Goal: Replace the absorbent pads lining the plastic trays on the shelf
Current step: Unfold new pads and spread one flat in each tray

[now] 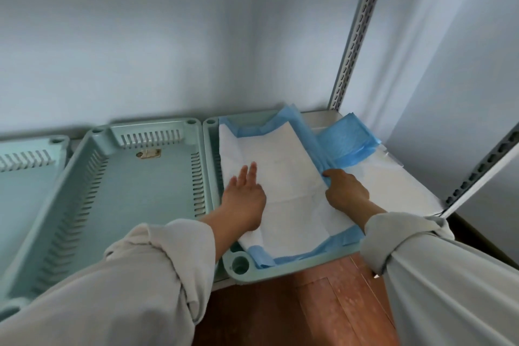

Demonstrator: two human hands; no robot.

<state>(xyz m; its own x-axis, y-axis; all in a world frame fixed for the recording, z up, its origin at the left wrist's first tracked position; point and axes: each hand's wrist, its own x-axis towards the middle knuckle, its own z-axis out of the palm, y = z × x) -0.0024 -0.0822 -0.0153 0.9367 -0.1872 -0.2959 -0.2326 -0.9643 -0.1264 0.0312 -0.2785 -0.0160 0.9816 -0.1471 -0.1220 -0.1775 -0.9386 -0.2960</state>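
Note:
A white absorbent pad (283,166) with blue edging lies inside the rightmost pale green tray (241,264) on the shelf. My left hand (244,194) lies flat on the pad's left side, fingers straight. On the right, my right hand (345,191) has its fingers curled at the pad's blue right edge where it rises over the tray wall. The middle tray (134,191) is bare, with a small label on its floor. Only a corner of the left tray (25,166) shows.
A folded blue pad (348,140) lies on the white shelf surface (393,185) to the right of the trays. Grey slotted shelf uprights (356,36) stand at the right. Wooden floor (309,309) shows below the shelf's front edge. A pale wall backs the shelf.

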